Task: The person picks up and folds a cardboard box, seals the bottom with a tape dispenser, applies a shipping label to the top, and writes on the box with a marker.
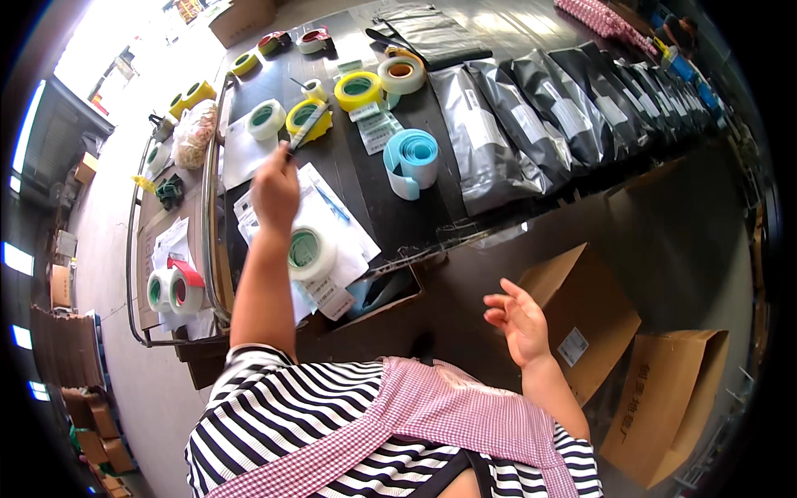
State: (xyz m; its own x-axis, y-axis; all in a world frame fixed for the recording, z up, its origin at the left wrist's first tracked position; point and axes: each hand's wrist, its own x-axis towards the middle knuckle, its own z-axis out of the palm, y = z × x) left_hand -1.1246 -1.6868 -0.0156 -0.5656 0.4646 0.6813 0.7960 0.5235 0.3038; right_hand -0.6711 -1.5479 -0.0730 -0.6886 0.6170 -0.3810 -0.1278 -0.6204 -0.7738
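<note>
My left hand reaches over the table, fingers closed on a slim, light-grey utility knife with a dark end. The tool lies across a yellow tape roll in the view. Below that hand, a clear tape roll rests on white papers beside a printed label strip. A light-blue roll stands partly unwound to the right. My right hand is held in the air in front of the table, palm showing and fingers apart, with nothing in it.
Grey and black plastic mailer bags line the table's right side. More tape rolls sit toward the back. Open cardboard boxes stand on the floor at right. A metal-framed cart adjoins the table at left.
</note>
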